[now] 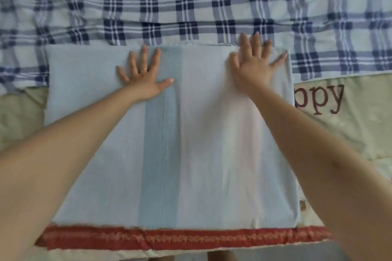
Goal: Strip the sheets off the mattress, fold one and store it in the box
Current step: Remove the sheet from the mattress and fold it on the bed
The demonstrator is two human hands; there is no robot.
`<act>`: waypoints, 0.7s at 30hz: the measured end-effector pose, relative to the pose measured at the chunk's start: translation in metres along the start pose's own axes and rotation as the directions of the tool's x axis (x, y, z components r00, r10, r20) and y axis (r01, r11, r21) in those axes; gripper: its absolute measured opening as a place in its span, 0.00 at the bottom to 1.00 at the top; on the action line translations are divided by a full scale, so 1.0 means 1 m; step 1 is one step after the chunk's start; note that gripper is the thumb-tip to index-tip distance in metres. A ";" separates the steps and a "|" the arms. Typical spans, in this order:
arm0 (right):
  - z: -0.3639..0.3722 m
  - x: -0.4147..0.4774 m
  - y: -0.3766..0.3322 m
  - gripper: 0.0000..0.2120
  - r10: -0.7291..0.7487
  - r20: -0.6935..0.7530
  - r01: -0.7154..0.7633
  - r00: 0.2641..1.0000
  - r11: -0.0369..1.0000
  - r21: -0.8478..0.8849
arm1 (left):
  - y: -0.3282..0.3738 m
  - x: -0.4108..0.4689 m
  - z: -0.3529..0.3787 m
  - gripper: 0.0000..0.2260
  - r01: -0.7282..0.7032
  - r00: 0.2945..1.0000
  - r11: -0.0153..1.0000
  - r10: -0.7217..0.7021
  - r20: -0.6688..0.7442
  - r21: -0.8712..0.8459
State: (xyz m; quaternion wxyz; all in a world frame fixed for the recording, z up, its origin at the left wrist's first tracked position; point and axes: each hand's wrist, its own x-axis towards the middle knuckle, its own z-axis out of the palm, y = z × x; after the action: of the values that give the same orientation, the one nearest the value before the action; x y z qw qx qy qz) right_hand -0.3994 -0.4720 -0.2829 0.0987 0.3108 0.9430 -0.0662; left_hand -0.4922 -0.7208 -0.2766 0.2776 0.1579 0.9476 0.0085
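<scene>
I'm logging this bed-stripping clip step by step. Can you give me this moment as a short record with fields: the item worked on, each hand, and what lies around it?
item: folded sheet, light blue with a darker stripe, lying flat
left hand: open, fingers spread, pressing on the folded sheet's far part
right hand: open, flat near its far right corner, slightly blurred
beyond: plaid sheet, blue and white, wrinkled, spread out
underneath: cream cover with letters "ppy"
near edge: red band
</scene>
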 end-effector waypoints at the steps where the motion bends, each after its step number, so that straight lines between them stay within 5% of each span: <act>1: -0.005 0.003 -0.006 0.28 -0.005 0.005 0.005 1.000 1.000 0.002 | 0.002 0.006 -0.006 0.39 0.019 1.000 1.000 -0.019 -0.001 -0.019; 3: -0.008 0.000 -0.014 0.27 -0.308 -0.058 0.305 0.950 0.951 -0.050 | 0.008 0.012 -0.012 0.38 0.052 0.999 0.997 -0.052 0.000 -0.048; 5: 0.000 -0.016 -0.019 0.26 -0.765 -0.021 0.751 0.644 0.637 -0.172 | 0.013 0.017 -0.012 0.37 0.060 0.998 0.997 -0.061 -0.001 -0.053; 6: 0.005 -0.018 -0.017 0.25 -0.842 0.041 0.829 0.537 0.518 -0.212 | 0.012 0.021 -0.012 0.37 0.061 0.998 0.997 -0.061 -0.004 -0.042; 7: 0.005 -0.014 -0.014 0.26 -0.835 0.081 0.828 0.544 0.519 -0.211 | 0.012 0.024 -0.013 0.37 0.060 0.998 0.998 -0.060 -0.006 -0.031; 10: 0.002 0.010 -0.008 0.28 -0.418 0.016 0.419 0.908 0.907 -0.054 | 0.008 0.032 -0.018 0.36 0.072 0.997 0.997 -0.072 0.004 0.012; 12: -0.003 0.025 -0.006 0.27 -0.183 -0.018 0.183 0.983 0.983 -0.001 | 0.011 0.031 -0.017 0.34 0.091 0.996 0.996 -0.091 -0.010 0.025; 15: -0.008 0.005 -0.004 0.26 -0.285 -0.089 0.281 0.954 0.958 -0.056 | 0.017 0.017 -0.009 0.31 0.059 0.991 0.998 -0.054 -0.125 0.038; 19: 0.016 -0.082 0.037 0.25 -0.677 -0.044 0.676 0.734 0.736 -0.049 | 0.007 -0.026 0.023 0.28 -0.139 0.968 0.989 0.147 -0.203 0.050; 21: 0.032 -0.130 0.076 0.24 -0.628 0.028 0.629 0.777 0.777 -0.031 | -0.013 -0.064 0.052 0.27 -0.212 0.931 0.972 0.231 -0.282 0.097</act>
State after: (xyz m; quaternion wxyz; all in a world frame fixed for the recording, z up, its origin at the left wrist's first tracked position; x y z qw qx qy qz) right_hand -0.2467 -0.4921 -0.2894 0.0843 -0.0240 0.9930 -0.0796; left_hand -0.4174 -0.7559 -0.2888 0.1271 0.2698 0.9540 0.0320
